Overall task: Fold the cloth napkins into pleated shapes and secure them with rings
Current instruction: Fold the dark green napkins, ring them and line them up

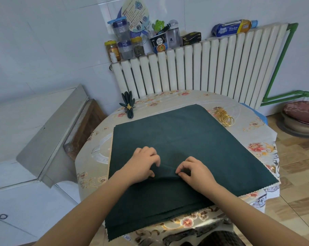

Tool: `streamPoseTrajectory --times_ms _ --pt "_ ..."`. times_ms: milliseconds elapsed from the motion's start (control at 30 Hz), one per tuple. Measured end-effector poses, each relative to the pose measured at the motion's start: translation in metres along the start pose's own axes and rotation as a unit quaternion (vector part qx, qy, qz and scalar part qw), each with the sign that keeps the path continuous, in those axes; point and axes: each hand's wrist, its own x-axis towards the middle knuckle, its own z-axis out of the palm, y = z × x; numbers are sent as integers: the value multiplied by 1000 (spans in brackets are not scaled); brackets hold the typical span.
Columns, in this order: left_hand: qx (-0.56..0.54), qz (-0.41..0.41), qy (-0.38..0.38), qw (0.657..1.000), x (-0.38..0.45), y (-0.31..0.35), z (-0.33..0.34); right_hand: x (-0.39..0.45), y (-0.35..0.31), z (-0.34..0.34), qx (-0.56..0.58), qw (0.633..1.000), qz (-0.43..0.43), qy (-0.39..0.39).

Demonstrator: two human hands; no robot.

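we're looking down at the dark green napkin [194, 139] spread flat on top of a stack of the same cloth, on the round surface [93, 157] with its floral cover. our left hand [143, 164] and right hand [194, 170] sit side by side near the middle of the near half, and between them a small ridge of fabric stands up. the left fingers [154, 159] are curled down with the thumb tucked under, pinching that ridge; the right fingers [183, 170] are bent too, thumb and forefinger closed on the same fold. so both hands have cloth in them, neither is flat or slack.

this looks like the first pleat being raised. to do it well, we want the ridge to run straight from edge to edge, so the pinch should travel outward from the centre while the fold stays even in depth. we should lift only the top napkin; whether the layers beneath are caught up, we can't tell from here.

one finished napkin [128, 107] already stands at the far left edge, cinched by a gold ring. the loose gold rings [223, 117] wait at the far right, just beside the cloth's corner, well apart from our hands.
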Motion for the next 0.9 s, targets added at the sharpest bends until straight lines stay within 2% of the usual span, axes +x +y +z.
streamPoseTrajectory --times_ms 67,167,267,467,534,600,800,900 --pt "-19 54 -15 998 -4 6 6 -3 3 5 -53 997 -45 45" --pt "-84 30 -26 996 -10 12 8 -8 9 8 -123 979 -128 101" --pt "-37 30 -41 998 -10 13 10 -7 11 8 -170 964 -186 87" --pt "77 66 -60 993 -9 24 18 -2 8 4 -249 939 -225 71" --pt "100 77 -35 991 -7 25 21 0 6 4 -273 929 -238 72" --pt "99 81 -18 992 -2 25 22 5 5 3 -275 928 -239 76" --pt "164 98 22 981 13 26 18 15 7 -13 -193 971 -134 37" --pt "168 111 40 979 22 26 19 18 15 -19 -168 977 -128 23"
